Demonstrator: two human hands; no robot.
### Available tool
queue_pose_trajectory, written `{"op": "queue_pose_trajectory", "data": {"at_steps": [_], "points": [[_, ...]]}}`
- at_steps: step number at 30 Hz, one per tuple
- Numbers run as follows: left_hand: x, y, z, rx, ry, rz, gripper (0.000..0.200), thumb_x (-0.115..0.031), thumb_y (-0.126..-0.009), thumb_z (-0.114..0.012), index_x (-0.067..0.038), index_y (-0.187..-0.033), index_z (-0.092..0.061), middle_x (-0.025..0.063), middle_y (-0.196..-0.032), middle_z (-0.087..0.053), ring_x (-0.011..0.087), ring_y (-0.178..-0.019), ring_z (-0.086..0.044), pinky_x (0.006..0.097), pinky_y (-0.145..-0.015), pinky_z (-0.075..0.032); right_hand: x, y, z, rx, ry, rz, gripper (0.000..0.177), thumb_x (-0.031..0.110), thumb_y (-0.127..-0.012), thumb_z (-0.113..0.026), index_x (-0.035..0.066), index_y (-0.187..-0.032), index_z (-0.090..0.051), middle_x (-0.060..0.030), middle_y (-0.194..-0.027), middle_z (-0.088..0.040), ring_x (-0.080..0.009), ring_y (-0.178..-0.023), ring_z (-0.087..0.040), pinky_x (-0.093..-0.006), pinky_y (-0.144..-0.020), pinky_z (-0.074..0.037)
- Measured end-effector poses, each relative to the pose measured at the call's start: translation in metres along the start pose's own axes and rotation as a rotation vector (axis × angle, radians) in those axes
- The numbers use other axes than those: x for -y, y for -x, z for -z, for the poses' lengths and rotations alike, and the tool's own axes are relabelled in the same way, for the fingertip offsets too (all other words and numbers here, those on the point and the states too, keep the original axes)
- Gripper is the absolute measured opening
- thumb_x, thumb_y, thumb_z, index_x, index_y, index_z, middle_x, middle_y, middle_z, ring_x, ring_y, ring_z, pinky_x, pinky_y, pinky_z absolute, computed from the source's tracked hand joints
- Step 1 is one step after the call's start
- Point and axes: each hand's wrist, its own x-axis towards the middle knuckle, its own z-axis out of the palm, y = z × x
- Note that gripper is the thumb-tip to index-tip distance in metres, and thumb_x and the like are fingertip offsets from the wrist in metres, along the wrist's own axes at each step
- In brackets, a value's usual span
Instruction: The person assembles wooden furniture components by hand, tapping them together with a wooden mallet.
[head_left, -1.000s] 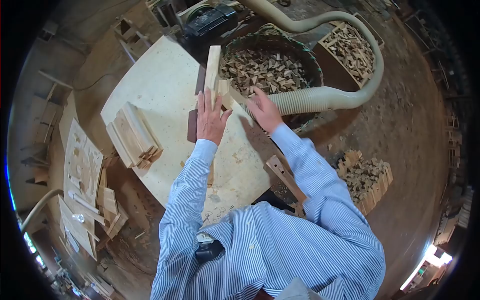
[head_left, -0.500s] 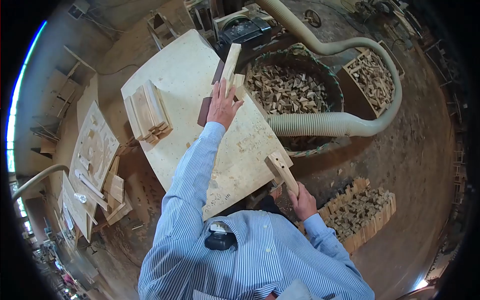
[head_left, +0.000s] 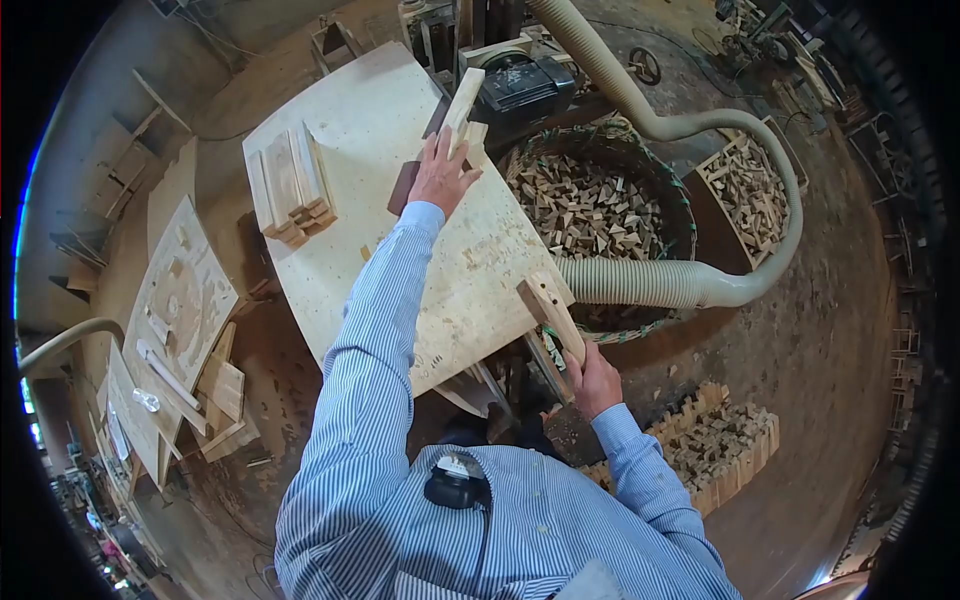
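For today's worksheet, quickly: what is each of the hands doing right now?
Left hand: open, fingers spread, resting on the wooden strip.
Right hand: closed around the wooden bar.

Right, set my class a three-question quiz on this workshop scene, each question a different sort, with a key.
1. True or false: the right hand grips the wooden bar at the table edge.
2. What fills the round basket? A) sawdust B) wood offcuts C) nails
3. Fill in: the left hand lies on a wooden ____.
Key: 1 true; 2 B; 3 strip.
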Motion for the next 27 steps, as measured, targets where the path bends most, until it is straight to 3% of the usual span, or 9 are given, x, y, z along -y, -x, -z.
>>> {"op": "queue_pose_trajectory", "data": {"at_steps": [5,16,27], "points": [[0.033,-0.031,-0.002,0.009,-0.014,0.014,0.062,-0.044,-0.102,-0.065,-0.007,-0.15,-0.053,0.024,-0.169,-0.023,0.0465,-0.155,-0.026,0.0517,-0.128,-0.03,0.028,-0.034,-0.002,0.001,0.018,-0.007,0.043,0.039,-0.106,-0.057,0.006,-0.131,-0.053,-0.0275,-0.107,-0.071,-0.0481,-0.095,-0.069,-0.0563,-0.08,-0.055],[0.079,-0.076,-0.002,0.011,-0.01,0.022,0.061,-0.045,-0.102,-0.065,-0.008,-0.149,-0.055,0.0222,-0.17,-0.023,0.0463,-0.155,-0.026,0.0512,-0.128,-0.029,0.062,-0.087,-0.009,-0.009,0.024,0.004,0.044,0.041,-0.106,-0.056,0.005,-0.131,-0.052,-0.0275,-0.108,-0.071,-0.049,-0.096,-0.069,-0.0575,-0.081,-0.054],[0.093,-0.082,-0.013,0.02,0.005,0.001,0.062,-0.046,-0.101,-0.066,-0.008,-0.149,-0.056,0.0236,-0.169,-0.024,0.047,-0.154,-0.027,0.0514,-0.127,-0.03,0.074,-0.093,-0.003,-0.021,-0.008,-0.028,0.04,0.044,-0.106,-0.056,0.007,-0.124,-0.056,-0.0243,-0.104,-0.073,-0.0472,-0.095,-0.069,-0.0563,-0.081,-0.053]]}}
